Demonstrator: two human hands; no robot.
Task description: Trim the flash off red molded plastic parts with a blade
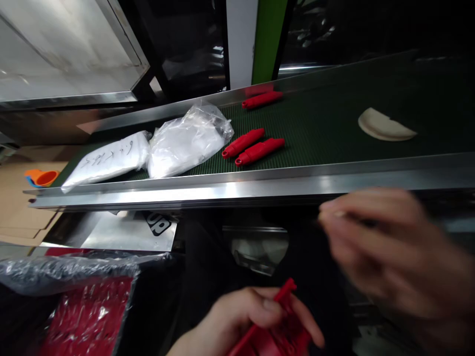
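Note:
At the bottom middle, my left hand (247, 316) is closed around a red plastic part (276, 333), thumb on top; its lower end is cut off by the frame. My right hand (389, 247) is raised at the right, below the conveyor edge and apart from the red part. Its thumb and forefinger are pinched together, and motion blur hides what they hold, if anything. Beyond my hands, two red ribbed plastic pieces (260, 151) lie side by side on the green conveyor belt (315, 128). Another red piece (261, 100) lies near the far rail.
Two white plastic-wrapped packs (185, 143) rest on the belt's left. A pale half-round piece (386, 124) lies farther right. The metal rail (230, 188) runs across in front of me. Lower left stands a plastic-lined box (135, 277) of red parts. An orange cup-like thing (46, 178) sits on cardboard.

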